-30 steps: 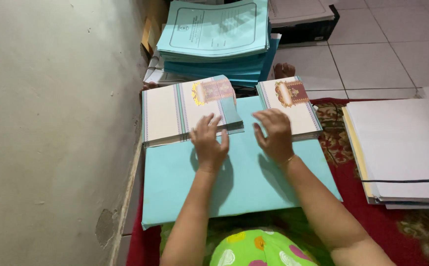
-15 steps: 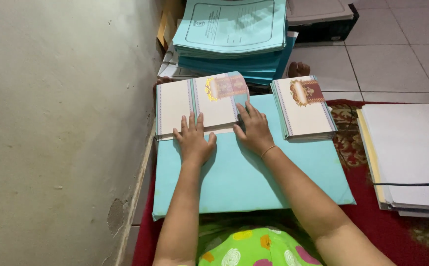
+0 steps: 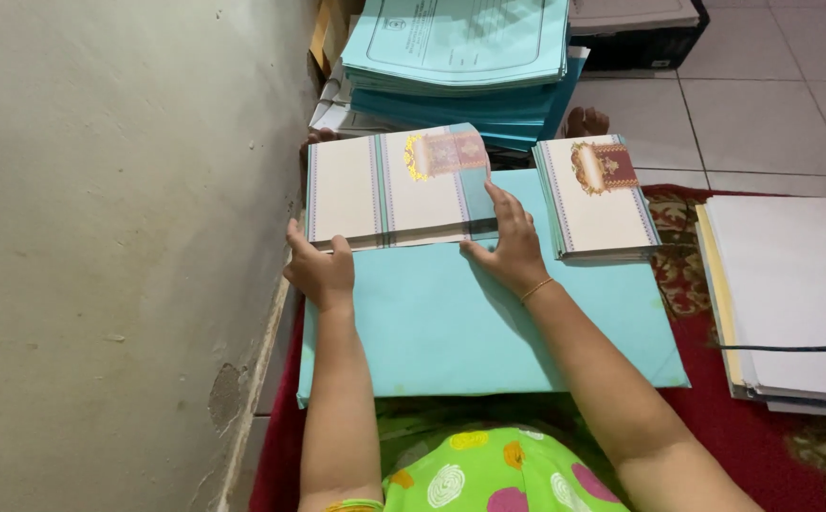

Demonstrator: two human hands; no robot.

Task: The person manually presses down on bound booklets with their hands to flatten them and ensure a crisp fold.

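A red patterned rug (image 3: pixel 783 446) covers the floor along the bottom and right of the frame. Pale grey floor tiles (image 3: pixel 764 104) fill the upper right. On the rug lies a large light-blue sheet (image 3: pixel 470 332), centre frame. At the right edge, a stack of white paper (image 3: pixel 797 284) rests on the rug. At the top centre, a pile of teal folders (image 3: pixel 470 57) sits on the floor against the wall. A dark box (image 3: pixel 641 43) stands on the tiles just right of that pile.

wall (image 3: pixel 100 237) – plain grey, chipped | floor (image 3: pixel 773 104) – pale tiles | rug (image 3: pixel 792 455) – red
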